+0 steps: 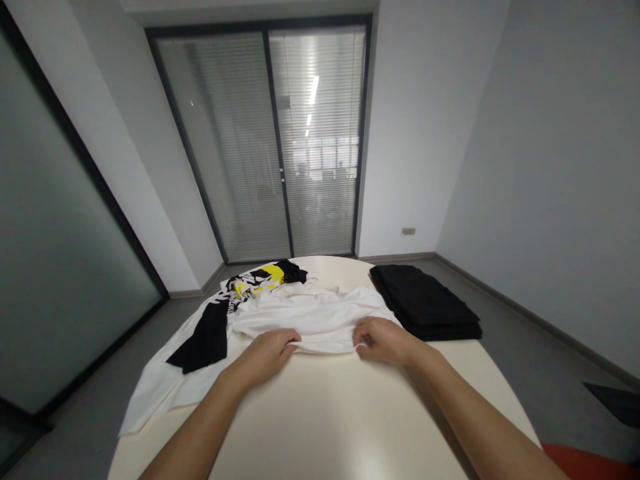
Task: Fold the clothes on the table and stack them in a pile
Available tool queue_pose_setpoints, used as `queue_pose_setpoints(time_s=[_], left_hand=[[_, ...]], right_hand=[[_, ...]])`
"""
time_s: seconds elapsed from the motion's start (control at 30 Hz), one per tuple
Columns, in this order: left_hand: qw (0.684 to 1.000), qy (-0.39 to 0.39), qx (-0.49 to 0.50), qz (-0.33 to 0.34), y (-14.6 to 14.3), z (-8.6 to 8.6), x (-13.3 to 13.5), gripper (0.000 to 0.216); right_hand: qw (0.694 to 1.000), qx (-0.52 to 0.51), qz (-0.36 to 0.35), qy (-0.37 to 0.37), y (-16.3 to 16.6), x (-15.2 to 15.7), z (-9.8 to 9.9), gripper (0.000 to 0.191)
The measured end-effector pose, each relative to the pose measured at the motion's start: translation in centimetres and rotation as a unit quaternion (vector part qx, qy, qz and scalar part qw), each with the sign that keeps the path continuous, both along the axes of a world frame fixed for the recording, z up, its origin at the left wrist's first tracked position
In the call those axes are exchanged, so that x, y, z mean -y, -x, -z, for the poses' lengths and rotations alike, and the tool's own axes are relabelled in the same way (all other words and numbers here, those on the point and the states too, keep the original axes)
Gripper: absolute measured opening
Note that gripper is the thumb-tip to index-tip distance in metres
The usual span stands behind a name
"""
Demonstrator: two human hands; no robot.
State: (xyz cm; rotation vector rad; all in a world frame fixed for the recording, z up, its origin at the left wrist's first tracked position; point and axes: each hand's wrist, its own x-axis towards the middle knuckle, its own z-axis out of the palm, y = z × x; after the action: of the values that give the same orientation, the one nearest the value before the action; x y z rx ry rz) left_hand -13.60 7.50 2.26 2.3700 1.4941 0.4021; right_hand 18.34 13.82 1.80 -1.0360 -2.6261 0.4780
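Head view, and here's the white garment (320, 321), spread low and a bit rumpled on the pale surface (330, 407), straight out in front of me! Its long axis runs crosswise, left to right, with the near edge facing me and the body of the cloth lying beyond both grips. My left grip (269, 353) is pinching that near edge toward its left end, thumb and fingers pressed together on the fabric. Over at the right end, my right grip (383, 339) is curled in, fingertips pinching the same edge. So neither side wins on reach: both are touching the garment, and the edge spans the gap between them.

Just right of the garment sits the black folded stack (425, 303), nearer my right grip; whether they touch, I can't tell. Left of the garment lie a black cloth piece (206, 337) and a long white sleeve (150, 393), while a yellow-and-black patterned cloth (267, 275) bunches at its far left corner.
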Motion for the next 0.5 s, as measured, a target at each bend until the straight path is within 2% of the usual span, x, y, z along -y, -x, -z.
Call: queue_pose_setpoints(time_s=[0.13,0.27,0.37,0.5], left_hand=[[0.999,-0.004,0.029,-0.013,-0.14,-0.25,0.23,0.022],[1.000,-0.010,0.014,0.007,-0.35,-0.35,0.40,0.022],[1.000,-0.008,-0.009,0.015,-0.60,-0.24,0.54,0.021],[0.999,-0.010,-0.045,0.002,-0.96,0.07,0.55,0.029]], right_hand=[[0.999,-0.009,0.031,0.016,-0.01,0.27,-0.48,0.016],[0.998,-0.029,0.047,0.017,-0.23,0.18,-0.62,0.018],[0.998,-0.047,0.039,0.019,-0.32,-0.09,-0.29,0.022],[0.998,-0.059,0.025,0.020,-0.30,-0.34,0.19,0.027]])
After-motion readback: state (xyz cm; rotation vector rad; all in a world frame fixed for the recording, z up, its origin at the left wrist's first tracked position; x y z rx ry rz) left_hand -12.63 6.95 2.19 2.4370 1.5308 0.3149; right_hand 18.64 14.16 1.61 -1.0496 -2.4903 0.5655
